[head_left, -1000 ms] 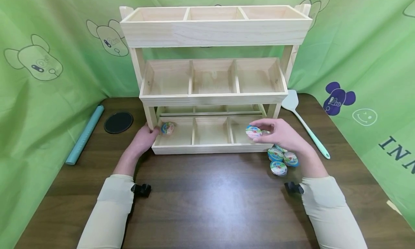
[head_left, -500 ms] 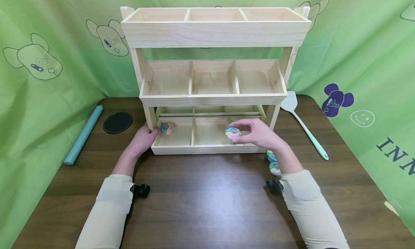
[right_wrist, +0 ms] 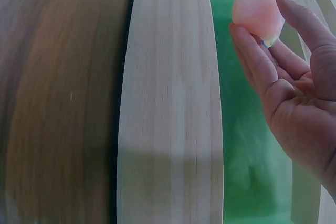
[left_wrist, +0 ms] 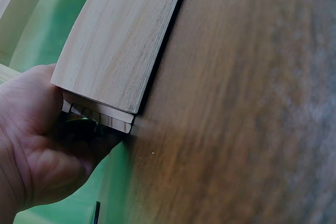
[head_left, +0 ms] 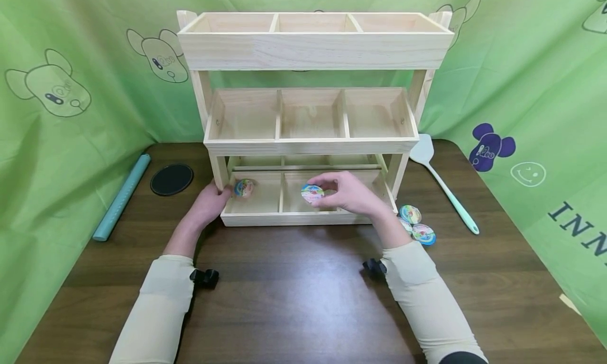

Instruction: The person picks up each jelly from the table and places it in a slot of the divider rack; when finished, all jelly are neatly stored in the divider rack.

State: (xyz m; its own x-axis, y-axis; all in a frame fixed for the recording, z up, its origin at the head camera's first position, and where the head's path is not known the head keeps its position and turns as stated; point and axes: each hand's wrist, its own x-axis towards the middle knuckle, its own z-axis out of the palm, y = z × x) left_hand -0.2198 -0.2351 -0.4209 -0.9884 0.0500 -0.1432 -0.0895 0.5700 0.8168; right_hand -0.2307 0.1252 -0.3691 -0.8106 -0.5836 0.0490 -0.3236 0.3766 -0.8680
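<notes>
A small jelly cup [head_left: 312,193] with a printed lid is pinched between the thumb and fingers of my right hand [head_left: 348,194], over the middle compartment of the wooden shelf's bottom tray [head_left: 303,218]. Its pink cup body [right_wrist: 256,14] shows in the right wrist view. Another jelly cup [head_left: 244,188] sits in the left compartment of that tray. My left hand [head_left: 208,203] grips the tray's left end, thumb at the rim; in the left wrist view its fingers are partly hidden behind the tray's end [left_wrist: 100,111].
Several jelly cups [head_left: 423,234] lie on the table right of the shelf, partly behind my right arm. A pale spatula [head_left: 446,185] lies beyond them. On the left are a black disc [head_left: 172,179] and a blue roll [head_left: 122,198]. Two upper trays [head_left: 313,146] overhang the bottom one.
My right hand has carried the jelly cup leftward, from the right compartment to over the middle one. The left hand has stayed on the tray's end.
</notes>
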